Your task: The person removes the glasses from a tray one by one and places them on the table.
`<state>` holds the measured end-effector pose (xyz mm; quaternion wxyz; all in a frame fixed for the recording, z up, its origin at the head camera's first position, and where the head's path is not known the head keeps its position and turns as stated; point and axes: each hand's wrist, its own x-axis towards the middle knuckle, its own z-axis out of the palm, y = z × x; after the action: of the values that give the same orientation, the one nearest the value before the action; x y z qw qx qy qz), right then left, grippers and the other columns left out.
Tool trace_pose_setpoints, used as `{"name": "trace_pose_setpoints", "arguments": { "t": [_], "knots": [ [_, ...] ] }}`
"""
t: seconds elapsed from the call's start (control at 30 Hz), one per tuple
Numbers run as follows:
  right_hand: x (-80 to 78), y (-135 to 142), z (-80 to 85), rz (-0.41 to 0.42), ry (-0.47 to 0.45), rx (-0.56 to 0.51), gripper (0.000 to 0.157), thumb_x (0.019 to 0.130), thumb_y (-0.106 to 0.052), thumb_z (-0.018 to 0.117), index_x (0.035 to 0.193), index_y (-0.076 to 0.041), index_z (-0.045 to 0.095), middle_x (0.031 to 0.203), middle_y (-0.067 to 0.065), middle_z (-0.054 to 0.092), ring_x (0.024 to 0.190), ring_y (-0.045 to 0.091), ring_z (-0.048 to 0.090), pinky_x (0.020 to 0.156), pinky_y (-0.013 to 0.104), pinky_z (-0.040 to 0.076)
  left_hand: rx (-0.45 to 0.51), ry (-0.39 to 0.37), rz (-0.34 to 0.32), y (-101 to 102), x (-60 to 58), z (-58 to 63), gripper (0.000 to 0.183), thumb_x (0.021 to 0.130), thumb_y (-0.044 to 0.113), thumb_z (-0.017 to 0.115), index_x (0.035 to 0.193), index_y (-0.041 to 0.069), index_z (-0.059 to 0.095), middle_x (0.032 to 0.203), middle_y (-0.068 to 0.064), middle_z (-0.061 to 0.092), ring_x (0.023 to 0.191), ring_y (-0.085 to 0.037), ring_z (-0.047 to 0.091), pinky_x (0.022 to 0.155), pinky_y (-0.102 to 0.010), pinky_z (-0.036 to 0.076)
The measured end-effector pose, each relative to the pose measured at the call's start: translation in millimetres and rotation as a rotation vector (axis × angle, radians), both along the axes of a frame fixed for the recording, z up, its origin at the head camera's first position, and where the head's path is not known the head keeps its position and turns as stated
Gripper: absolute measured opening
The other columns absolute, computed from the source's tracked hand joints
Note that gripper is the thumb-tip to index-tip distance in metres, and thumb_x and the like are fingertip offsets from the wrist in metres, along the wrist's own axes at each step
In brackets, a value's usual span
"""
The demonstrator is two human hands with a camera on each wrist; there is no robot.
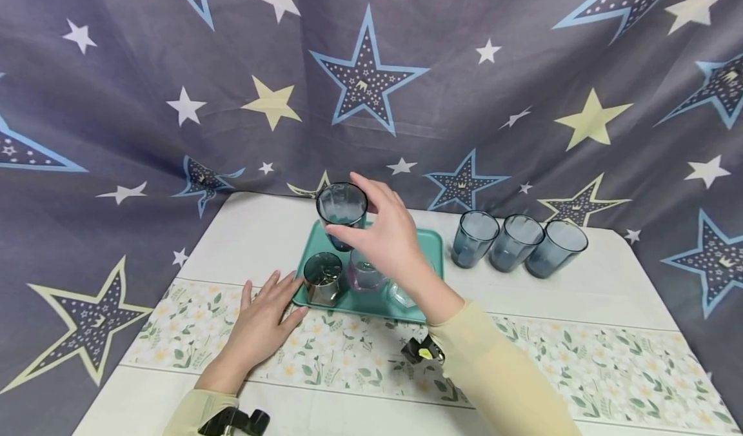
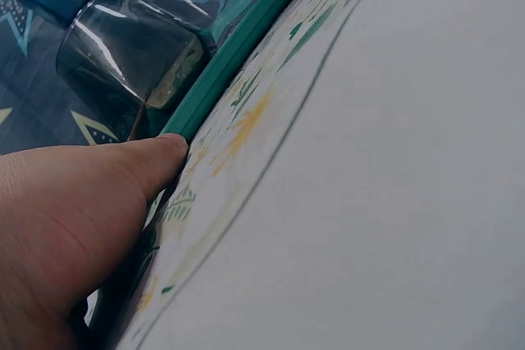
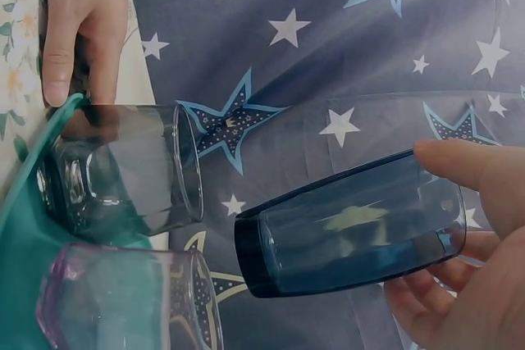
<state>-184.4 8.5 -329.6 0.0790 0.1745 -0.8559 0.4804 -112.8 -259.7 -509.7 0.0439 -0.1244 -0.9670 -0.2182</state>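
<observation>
My right hand (image 1: 386,229) grips a blue drinking glass (image 1: 339,205) near its rim, thumb on one side and fingers on the other. The glass is held over the back left of a green tray (image 1: 431,249). Below it on the tray stand a smoky grey glass (image 1: 323,284), a clear glass with a pinkish base (image 1: 364,280) and another clear glass (image 1: 400,295), partly hidden by the right wrist. My left hand (image 1: 261,323) rests at the tray's front left corner with fingers spread, and its thumb (image 2: 168,153) touches the green rim.
Three blue glasses (image 1: 515,246) stand in a row on the white table to the right of the tray. A floral strip (image 1: 580,352) crosses the tabletop. Behind the table hangs a grey curtain (image 1: 447,120) printed with stars.
</observation>
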Motion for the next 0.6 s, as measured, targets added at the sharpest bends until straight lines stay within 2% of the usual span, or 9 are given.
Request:
{"name": "trace_pose_setpoints", "arguments": {
  "t": [0.2, 0.4, 0.6],
  "knots": [
    [7.2, 15.4, 2.6, -0.005, -0.001, -0.016, 0.087, 0.090, -0.036, 0.096, 0.165, -0.029, 0.054, 0.157, -0.010, 0.057, 0.134, 0.018, 0.060, 0.109, 0.046, 0.055, 0.003, 0.001, -0.001, 0.6, 0.6, 0.5, 0.066, 0.110, 0.038, 0.071, 0.167, 0.010, 0.051, 0.172, -0.012, 0.046, 0.164, -0.041, 0.029, 0.128, -0.076, -0.001],
    [16.1, 32.4, 6.1, -0.010, 0.016, -0.023, 0.084, 0.089, -0.033, 0.098, 0.163, -0.027, 0.058, 0.155, -0.012, 0.057, 0.140, 0.013, 0.056, 0.113, 0.040, 0.053, 0.004, -0.001, 0.002, 0.5, 0.5, 0.4, 0.067, 0.110, 0.039, 0.070, 0.167, 0.010, 0.050, 0.173, -0.012, 0.045, 0.165, -0.041, 0.028, 0.128, -0.075, -0.002],
    [24.9, 50.7, 7.9, -0.039, 0.013, 0.001, 0.085, 0.086, -0.033, 0.100, 0.161, -0.029, 0.060, 0.155, -0.015, 0.057, 0.138, 0.013, 0.057, 0.112, 0.039, 0.052, 0.004, 0.001, 0.003, 0.6, 0.6, 0.9, 0.067, 0.110, 0.038, 0.071, 0.167, 0.010, 0.050, 0.173, -0.012, 0.045, 0.165, -0.041, 0.028, 0.129, -0.075, -0.002]
  ]
}}
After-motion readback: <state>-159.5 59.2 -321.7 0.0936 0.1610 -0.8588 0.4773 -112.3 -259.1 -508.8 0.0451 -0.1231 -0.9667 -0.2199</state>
